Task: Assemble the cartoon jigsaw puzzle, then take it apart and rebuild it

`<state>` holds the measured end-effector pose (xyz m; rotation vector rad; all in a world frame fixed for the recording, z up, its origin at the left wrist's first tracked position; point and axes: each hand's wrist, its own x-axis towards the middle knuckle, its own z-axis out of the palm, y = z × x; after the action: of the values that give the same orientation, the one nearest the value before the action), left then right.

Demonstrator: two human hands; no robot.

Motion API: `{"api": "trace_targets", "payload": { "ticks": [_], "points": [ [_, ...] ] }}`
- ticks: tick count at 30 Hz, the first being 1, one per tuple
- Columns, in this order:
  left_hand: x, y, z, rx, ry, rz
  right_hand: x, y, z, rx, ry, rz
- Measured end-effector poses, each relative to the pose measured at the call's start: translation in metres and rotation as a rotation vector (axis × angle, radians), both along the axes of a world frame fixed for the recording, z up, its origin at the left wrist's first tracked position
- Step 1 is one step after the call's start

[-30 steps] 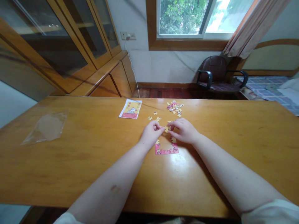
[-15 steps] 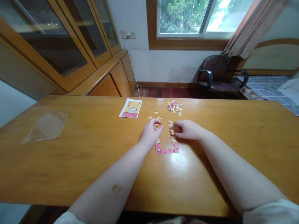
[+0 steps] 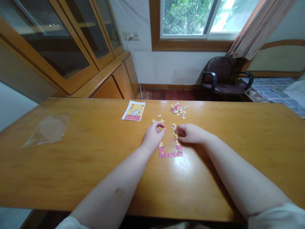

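One left hand [image 3: 153, 136], one right hand [image 3: 191, 133], one part-built jigsaw border [image 3: 170, 154] between.

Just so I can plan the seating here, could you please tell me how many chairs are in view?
1: a dark armchair below the window, beyond the wooden table. Others may be hidden out of view.

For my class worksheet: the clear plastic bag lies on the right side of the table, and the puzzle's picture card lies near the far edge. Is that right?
One slip: the head view shows the clear plastic bag on the left side of the table, not the right. The puzzle's picture card does lie near the far edge, as you said.
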<state>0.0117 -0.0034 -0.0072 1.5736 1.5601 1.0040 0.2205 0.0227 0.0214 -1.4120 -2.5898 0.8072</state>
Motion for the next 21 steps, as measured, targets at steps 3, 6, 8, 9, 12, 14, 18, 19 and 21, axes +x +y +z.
{"api": "trace_targets", "payload": {
  "ticks": [3,6,8,9,12,14,18,19,21],
  "points": [
    [-0.006,0.003,0.0,0.088,-0.12,0.073,0.002,0.002,-0.004,0.008,0.055,-0.033],
    [-0.02,0.011,0.003,0.245,-0.247,0.245,0.006,0.006,-0.009,0.026,0.111,-0.084],
    [-0.03,0.018,0.005,0.326,-0.291,0.381,0.009,0.009,-0.013,0.078,0.089,-0.16],
    [-0.035,0.021,0.004,0.342,-0.306,0.417,0.01,0.01,-0.015,0.114,0.062,-0.209],
    [-0.046,0.031,0.001,0.344,-0.315,0.443,0.013,0.014,-0.018,0.176,-0.015,-0.308],
    [-0.049,0.036,-0.002,0.317,-0.304,0.443,0.015,0.015,-0.019,0.175,-0.047,-0.326],
    [-0.054,0.034,0.001,0.234,-0.067,0.38,0.016,0.017,-0.021,0.163,-0.087,-0.348],
    [-0.055,0.032,0.004,0.211,0.059,0.337,0.016,0.017,-0.021,0.159,-0.092,-0.348],
    [-0.056,0.025,0.012,0.135,0.362,0.202,0.016,0.017,-0.022,0.156,-0.096,-0.344]
  ]
}}
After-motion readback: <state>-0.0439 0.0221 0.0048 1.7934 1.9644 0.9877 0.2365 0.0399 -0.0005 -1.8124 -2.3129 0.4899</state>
